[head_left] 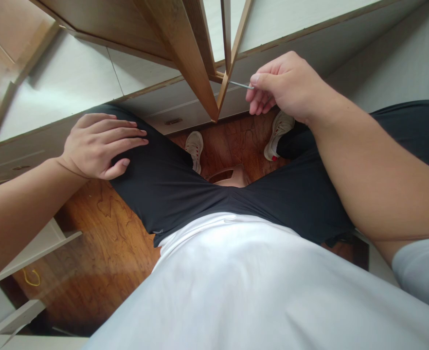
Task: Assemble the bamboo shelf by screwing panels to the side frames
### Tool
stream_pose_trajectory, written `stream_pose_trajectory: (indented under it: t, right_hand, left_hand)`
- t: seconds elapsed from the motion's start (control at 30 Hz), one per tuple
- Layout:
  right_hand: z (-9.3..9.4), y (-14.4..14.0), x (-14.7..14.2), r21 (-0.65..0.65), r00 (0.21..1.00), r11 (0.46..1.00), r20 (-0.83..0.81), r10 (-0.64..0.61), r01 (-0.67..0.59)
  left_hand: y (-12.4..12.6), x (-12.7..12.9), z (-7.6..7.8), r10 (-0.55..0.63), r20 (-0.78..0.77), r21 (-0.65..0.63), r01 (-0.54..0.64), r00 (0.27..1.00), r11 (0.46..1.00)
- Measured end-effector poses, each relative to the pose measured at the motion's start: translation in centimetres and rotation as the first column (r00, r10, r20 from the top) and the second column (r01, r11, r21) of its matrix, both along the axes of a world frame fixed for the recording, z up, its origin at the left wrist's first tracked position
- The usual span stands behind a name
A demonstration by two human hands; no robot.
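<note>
My right hand [275, 86] pinches one end of a thin grey metal rod [241, 84] between thumb and fingers. The rod's other end meets the side of a narrow wooden bar [232, 58]; whether it enters the wood I cannot tell. That bar belongs to a brown wooden frame [188, 56], whose thick tapered leg points down towards me over the edge of a pale surface. My left hand [98, 146] lies flat on my left thigh, fingers stretched out and holding nothing.
The frame overhangs the edge of the white tiled surface [79, 73], with drawer fronts [174, 114] below. Another wooden piece [13, 43] lies at far left. Part of a pinkish stool [232, 177] shows between my legs. A yellow loop [32, 277] lies on the wood floor.
</note>
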State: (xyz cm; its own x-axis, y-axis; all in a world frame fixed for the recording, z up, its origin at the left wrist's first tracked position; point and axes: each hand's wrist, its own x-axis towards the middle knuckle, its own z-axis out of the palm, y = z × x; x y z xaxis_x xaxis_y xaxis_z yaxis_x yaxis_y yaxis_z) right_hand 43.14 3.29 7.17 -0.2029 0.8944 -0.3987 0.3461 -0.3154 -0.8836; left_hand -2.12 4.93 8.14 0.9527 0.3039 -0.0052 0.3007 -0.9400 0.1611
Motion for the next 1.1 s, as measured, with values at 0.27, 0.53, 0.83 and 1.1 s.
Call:
stream_pose_trajectory:
  t: [0.27,0.53,0.83,1.1]
  right_hand:
    - [-0.19,0.01,0.09,-0.016,0.999,1.0,-0.041,-0.008,0.008]
    - [0.11,-0.07,-0.2,-0.086,0.993,0.995,-0.104,-0.055,0.046]
    - [0.21,0.03,-0.31,-0.145,0.987,0.987,-0.136,-0.091,0.071]
    - [0.07,0.01,-0.19,-0.146,0.986,0.987,-0.145,-0.087,0.066]
  left_hand:
    - [0.2,-0.75,-0.38,0.02,-0.049,-0.008,-0.021,0.999,1.0]
    - [0.21,-0.53,-0.24,0.033,-0.052,-0.018,-0.033,0.998,0.999]
    - [0.2,-0.43,-0.18,0.013,-0.028,-0.005,-0.013,1.0,1.0]
    - [0.12,-0.24,-0.06,-0.006,-0.009,0.018,0.006,1.0,1.0]
